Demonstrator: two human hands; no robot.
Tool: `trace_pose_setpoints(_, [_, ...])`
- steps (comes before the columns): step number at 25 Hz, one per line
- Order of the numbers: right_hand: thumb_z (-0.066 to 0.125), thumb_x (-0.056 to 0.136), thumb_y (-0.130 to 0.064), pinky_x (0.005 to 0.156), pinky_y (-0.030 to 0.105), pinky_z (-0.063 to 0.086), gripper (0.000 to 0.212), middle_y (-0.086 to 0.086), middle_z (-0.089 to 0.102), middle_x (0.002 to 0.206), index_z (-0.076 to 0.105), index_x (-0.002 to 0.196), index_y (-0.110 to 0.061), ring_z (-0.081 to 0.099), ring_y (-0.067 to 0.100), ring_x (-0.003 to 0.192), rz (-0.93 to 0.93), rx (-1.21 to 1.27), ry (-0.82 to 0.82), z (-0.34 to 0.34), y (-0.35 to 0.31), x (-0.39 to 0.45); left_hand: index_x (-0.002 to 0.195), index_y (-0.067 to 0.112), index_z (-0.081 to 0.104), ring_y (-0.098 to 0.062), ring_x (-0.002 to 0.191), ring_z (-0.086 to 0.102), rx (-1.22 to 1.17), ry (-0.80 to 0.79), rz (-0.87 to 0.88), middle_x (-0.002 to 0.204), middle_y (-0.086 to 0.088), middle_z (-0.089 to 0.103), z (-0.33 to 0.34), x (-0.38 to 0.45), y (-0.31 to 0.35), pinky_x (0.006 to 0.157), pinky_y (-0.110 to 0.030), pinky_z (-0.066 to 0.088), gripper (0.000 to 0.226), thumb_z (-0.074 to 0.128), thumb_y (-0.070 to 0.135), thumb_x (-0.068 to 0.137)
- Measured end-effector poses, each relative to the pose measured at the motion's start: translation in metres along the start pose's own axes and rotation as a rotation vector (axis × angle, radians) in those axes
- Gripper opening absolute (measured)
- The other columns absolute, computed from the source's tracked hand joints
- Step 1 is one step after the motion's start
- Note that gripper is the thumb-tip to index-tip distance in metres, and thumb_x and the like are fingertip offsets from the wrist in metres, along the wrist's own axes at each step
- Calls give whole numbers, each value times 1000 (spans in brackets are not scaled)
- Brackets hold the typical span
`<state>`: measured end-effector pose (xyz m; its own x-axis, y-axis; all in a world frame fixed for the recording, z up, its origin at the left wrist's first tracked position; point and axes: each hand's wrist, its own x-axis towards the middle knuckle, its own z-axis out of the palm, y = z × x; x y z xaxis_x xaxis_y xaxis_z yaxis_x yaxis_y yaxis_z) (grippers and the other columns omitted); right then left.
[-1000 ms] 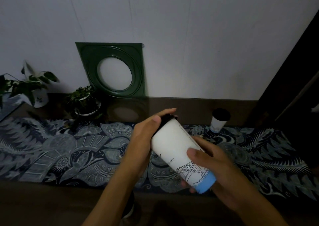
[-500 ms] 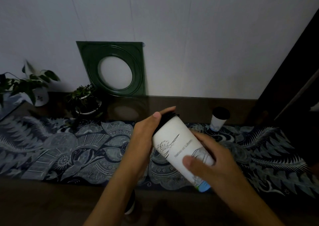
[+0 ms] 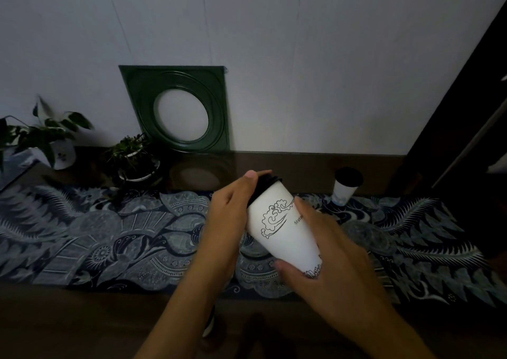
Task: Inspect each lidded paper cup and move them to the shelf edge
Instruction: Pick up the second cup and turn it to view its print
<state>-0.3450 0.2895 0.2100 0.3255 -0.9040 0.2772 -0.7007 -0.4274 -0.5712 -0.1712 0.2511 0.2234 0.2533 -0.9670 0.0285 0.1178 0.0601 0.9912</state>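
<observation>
A tall white paper cup (image 3: 282, 229) with a black lid and a line drawing of a cloud is tilted in the air above the shelf, lid pointing up and away. My left hand (image 3: 230, 216) grips its lid end, thumb on the black lid. My right hand (image 3: 326, 251) wraps its lower end and hides the base. A second lidded cup (image 3: 346, 186) stands upright at the back right of the shelf. Part of a third cup (image 3: 209, 325) shows under my left forearm near the front edge.
A patterned blue cloth (image 3: 96, 238) runs along the dark wooden shelf (image 3: 68, 323). A green square frame (image 3: 179, 106) leans on the wall. Two potted plants (image 3: 134, 158) stand at the back left. A dark door panel (image 3: 466, 139) rises at the right.
The cup has been turned about its axis between my hands: the cityscape print and blue base went out of sight and a cloud drawing came round. My right hand shifted over the base.
</observation>
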Motion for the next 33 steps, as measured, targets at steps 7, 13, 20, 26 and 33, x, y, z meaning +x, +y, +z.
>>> trace_pose_setpoints(7, [92,58,-52,52,32,58,69,15,75,111,68,121,-39,75,30,70,394,1333,-309,-11,0,2,117,17,76,-23,107,72,-119,-128,83,116,-8,78,-5,-4,3,86,-30,60,45,47,46,97])
trace_pose_setpoints(13, [63,65,-72,75,25,59,78,-23,51,132,21,130,-78,66,4,98,159,377,-99,-5,-9,1,98,25,82,-29,94,74,-49,29,43,97,-8,81,-1,0,5,77,-38,56,37,54,48,90])
trace_pose_setpoints(20, [73,61,-61,68,22,61,64,-30,65,120,44,117,-76,72,2,96,232,734,-152,-9,-13,2,95,29,82,-16,77,73,-35,-50,-2,82,-4,80,-9,4,2,68,-28,56,39,52,52,91])
trace_pose_setpoints(26, [64,92,-33,48,19,54,16,19,72,91,69,105,-24,73,12,55,528,1175,-360,-18,-19,9,100,19,81,-23,87,74,-198,-12,-10,96,-12,80,-7,4,5,71,-32,60,42,59,52,84])
trace_pose_setpoints(33, [72,69,-63,78,26,53,102,-13,46,138,11,150,-46,56,6,101,-50,-134,8,1,-11,9,87,5,73,-27,78,62,-10,64,31,92,-32,67,0,8,9,68,-41,46,55,60,58,78])
